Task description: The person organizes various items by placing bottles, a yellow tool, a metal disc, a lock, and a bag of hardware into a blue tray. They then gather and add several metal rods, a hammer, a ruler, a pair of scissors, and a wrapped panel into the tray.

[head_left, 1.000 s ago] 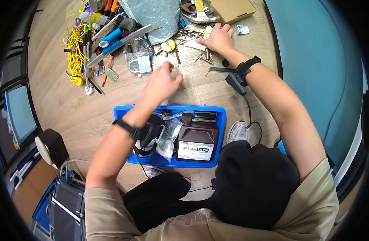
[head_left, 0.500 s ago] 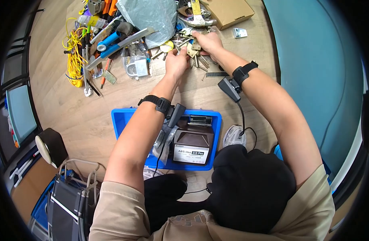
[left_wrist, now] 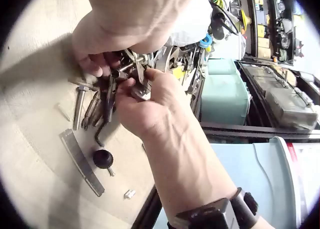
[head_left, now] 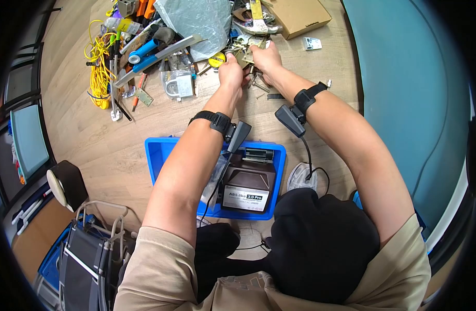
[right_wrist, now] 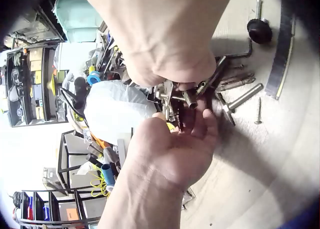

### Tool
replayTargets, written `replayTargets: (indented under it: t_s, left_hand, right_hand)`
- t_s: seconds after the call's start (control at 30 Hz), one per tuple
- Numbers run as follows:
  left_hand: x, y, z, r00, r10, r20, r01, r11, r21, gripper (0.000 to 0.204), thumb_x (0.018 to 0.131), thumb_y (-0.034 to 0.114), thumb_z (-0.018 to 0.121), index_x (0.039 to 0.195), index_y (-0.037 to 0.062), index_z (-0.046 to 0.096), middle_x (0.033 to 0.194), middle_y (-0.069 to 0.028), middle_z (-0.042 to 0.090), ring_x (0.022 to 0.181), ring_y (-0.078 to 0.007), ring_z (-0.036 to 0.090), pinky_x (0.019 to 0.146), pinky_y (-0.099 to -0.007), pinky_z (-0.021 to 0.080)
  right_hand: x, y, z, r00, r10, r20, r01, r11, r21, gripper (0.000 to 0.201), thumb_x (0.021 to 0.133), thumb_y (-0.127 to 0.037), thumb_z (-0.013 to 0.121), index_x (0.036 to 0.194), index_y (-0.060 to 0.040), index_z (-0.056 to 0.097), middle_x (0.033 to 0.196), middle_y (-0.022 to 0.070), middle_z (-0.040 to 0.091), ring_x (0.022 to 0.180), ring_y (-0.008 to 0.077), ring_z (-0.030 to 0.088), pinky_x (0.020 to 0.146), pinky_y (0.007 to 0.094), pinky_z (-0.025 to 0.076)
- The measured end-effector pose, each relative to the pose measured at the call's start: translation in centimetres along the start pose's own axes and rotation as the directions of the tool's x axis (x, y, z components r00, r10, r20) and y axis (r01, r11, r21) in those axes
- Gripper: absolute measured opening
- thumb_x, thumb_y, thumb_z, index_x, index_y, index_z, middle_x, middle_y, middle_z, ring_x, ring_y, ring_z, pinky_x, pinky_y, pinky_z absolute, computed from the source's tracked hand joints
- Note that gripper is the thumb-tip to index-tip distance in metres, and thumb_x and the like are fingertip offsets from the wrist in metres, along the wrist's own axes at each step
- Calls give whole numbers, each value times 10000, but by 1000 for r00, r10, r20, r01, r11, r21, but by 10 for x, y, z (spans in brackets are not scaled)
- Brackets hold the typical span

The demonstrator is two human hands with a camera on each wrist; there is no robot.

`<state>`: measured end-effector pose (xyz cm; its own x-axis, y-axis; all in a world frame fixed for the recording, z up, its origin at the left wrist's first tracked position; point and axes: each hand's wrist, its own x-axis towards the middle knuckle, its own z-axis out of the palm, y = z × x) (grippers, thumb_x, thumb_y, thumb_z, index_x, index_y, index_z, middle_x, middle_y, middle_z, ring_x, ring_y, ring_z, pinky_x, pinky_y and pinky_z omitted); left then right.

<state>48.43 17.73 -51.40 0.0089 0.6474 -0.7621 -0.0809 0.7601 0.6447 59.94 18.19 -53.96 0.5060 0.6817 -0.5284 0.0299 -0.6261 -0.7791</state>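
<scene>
1. Hardware (small, mixed metal pieces) was bunched between both hands, just beside the yellow tape measure.
2. Left hand had its fingers curled round the near edge; right hand gripped pieces opposite.
3. Handling, as judged: rigid, dense, slippery, prone to spilling — best cupped low from both sides.

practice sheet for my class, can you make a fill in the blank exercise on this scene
Small metal parts lie between the left hand and the ____ hand.
The colour of the plastic bin is ____.
The label on the brown bottle reads "ABS-like 3.0 ____".
The colour of the tangled cord is ____.

Missing words: right; blue; Pro; yellow
</scene>
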Motion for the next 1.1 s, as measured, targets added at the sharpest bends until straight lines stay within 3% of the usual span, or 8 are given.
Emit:
replayTargets:
  t_s: [0.07, 0.2, 0.37, 0.5, 0.6, 0.7, 0.9, 1.1]
  left_hand:
    - [4, 4, 1, 999, -49, -18, 49, 999, 19, 434, 1112, 473, 448, 1143, 77, 622, 952, -42, 628, 747, -171, 582, 678, -399, 565]
    - [9, 6, 5, 996, -71, -62, 77, 992, 97, 424, 1100, 459, 492, 1106, 65, 649, 938, -61, 647, 768, -185, 612, 687, -415, 568]
    - [7, 14, 20, 924, 56, -378, 71, 947, 315, 366, 1063, 366, 614, 1143, 13, 672, 979, -105, 689, 852, -211, 667, 705, -420, 554]
    - [33, -2, 17, 925, 157, -346, -54, 956, 288, 387, 1056, 346, 636, 1256, 15, 619, 1018, -98, 687, 844, -213, 667, 727, -417, 552]
    - [16, 9, 13, 979, -30, -200, 14, 996, -84, 367, 1050, 295, 653, 1307, 42, 583, 1065, -77, 679, 841, -214, 674, 746, -433, 583]
    - [13, 7, 10, 985, -59, -162, 34, 987, -154, 318, 1053, 271, 646, 1301, 79, 596, 1099, -69, 671, 865, -222, 682, 760, -456, 601]
    - [-16, 0, -8, 998, -42, -54, 38, 997, -67, 246, 1066, 239, 618, 1272, 106, 617, 1107, -55, 664, 895, -236, 683, 766, -473, 604]
    - [-77, 1, -38, 998, 0, 55, 4, 998, -71, 285, 1065, 258, 621, 1306, 106, 604, 1106, -20, 677, 918, -190, 692, 695, -370, 602]
  right_hand:
    - [-4, -2, -3, 991, 22, 131, -59, 957, 285, 708, 916, -387, 731, 1418, 57, 504, 1395, 293, 610, 1304, 412, 600, 1089, 437, 473]
    - [-4, -9, 8, 998, 55, -16, -50, 969, 242, 670, 925, -384, 743, 1391, 51, 535, 1359, 268, 642, 1261, 394, 628, 1063, 429, 481]
    - [1, -11, 4, 999, 36, -39, -30, 989, 148, 540, 936, -314, 780, 1302, 43, 603, 1250, 218, 705, 1120, 325, 689, 982, 414, 521]
    - [-2, -12, -7, 993, 16, 116, -61, 919, 391, 369, 950, -188, 773, 1224, 20, 640, 1195, 165, 727, 1013, 258, 714, 874, 397, 566]
    - [11, 1, -5, 980, -33, 196, -73, 858, 509, 263, 967, -82, 736, 1196, 4, 638, 1125, 112, 736, 924, 193, 712, 785, 368, 584]
    - [4, 1, -9, 969, -9, 248, -131, 828, 545, 252, 980, -68, 717, 1203, 7, 627, 1112, 112, 732, 928, 206, 714, 803, 373, 598]
    - [-23, 17, -25, 925, -32, 379, -257, 683, 684, 304, 998, -48, 684, 1277, -16, 568, 1179, 115, 705, 1015, 221, 712, 874, 397, 625]
    - [-81, 11, -47, 884, -34, 467, -312, 701, 642, 378, 997, -95, 710, 1336, -56, 546, 1295, 98, 658, 1157, 208, 657, 988, 396, 569]
